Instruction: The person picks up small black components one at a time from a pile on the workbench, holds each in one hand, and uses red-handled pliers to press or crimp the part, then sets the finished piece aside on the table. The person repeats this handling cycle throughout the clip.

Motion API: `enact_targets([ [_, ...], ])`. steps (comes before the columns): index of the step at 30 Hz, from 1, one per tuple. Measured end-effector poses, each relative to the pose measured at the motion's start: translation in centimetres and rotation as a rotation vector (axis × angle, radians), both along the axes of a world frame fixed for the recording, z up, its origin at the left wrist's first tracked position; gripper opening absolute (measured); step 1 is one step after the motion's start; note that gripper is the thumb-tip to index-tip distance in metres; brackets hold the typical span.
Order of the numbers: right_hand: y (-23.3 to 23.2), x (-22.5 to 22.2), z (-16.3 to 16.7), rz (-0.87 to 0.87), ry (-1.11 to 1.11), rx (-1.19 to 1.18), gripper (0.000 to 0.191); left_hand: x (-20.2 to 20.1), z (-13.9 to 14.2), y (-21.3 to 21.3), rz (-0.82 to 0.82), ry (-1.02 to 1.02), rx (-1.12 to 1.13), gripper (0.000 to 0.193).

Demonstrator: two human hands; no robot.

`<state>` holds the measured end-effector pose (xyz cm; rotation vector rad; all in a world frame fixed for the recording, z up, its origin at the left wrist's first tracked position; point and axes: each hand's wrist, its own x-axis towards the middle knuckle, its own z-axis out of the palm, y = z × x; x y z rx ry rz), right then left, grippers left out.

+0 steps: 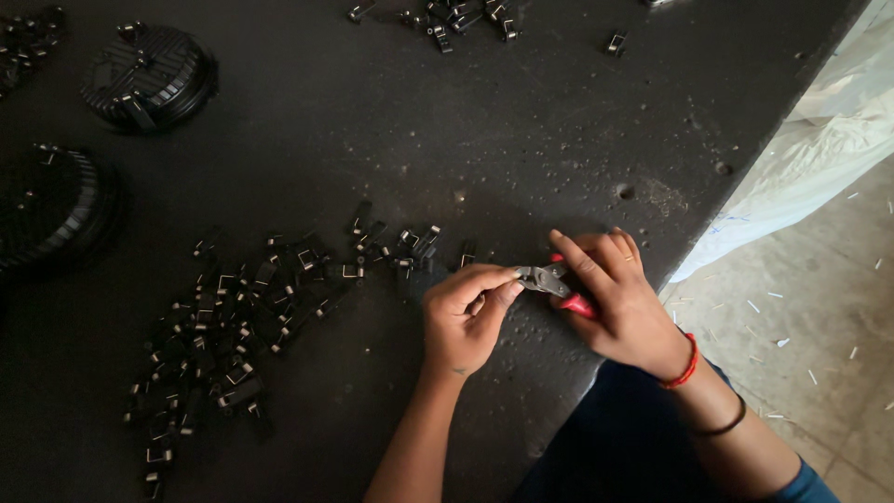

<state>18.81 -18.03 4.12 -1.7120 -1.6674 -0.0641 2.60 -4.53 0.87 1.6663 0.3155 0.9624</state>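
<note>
Right hand (619,298) grips red-handled pliers (556,283), nose pointing left; left hand (466,312) pinches at tip.

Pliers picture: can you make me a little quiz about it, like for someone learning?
1. True or false: the right hand holds the red-handled pliers.
2. Where does the big scatter of small black parts lie? A) left of the hands, B) on the floor, C) in a white bag.
3. Fill in: the left hand pinches its fingertips right at the pliers' ____ tip.

Key
1. True. The red handles sit in the right hand's grip.
2. A. They are spread over the dark table, left of both hands.
3. Metal. Whatever the fingers pinch there is too small to make out.
</note>
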Motion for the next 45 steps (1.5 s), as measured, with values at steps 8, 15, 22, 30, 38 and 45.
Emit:
enact_targets([
  [8,0.3,1.3,-1.2,-0.004,0.060,-0.014,0.061,0.0,0.2,-0.2,0.007,-0.021,-0.019,0.011],
  [15,0.3,1.4,-3.5,-0.101,0.112,-0.051,0.055,0.1,0.0,-0.1,0.031,-0.044,0.008,0.010],
  [22,1.3,2.0,-1.9,-0.417,-0.146,-0.012,0.066,0.8,-0.6,-0.1,-0.032,0.051,-0.280,0.020],
  [30,2.8,1.7,-0.1,0.034,0.124,0.077,0.034,1.0,-1.9,0.5,-0.151,0.123,-0.759,0.023],
  [38,4.2,-0.4,-2.2,0.184,0.555,0.153,0.017,0.8,-2.9,1.2,-0.213,0.067,-0.870,0.019],
  [45,4.3,-0.6,-5.5,0.208,1.066,0.202,0.013,1.3,-2.5,1.5,-0.063,-0.108,-0.918,0.037],
])
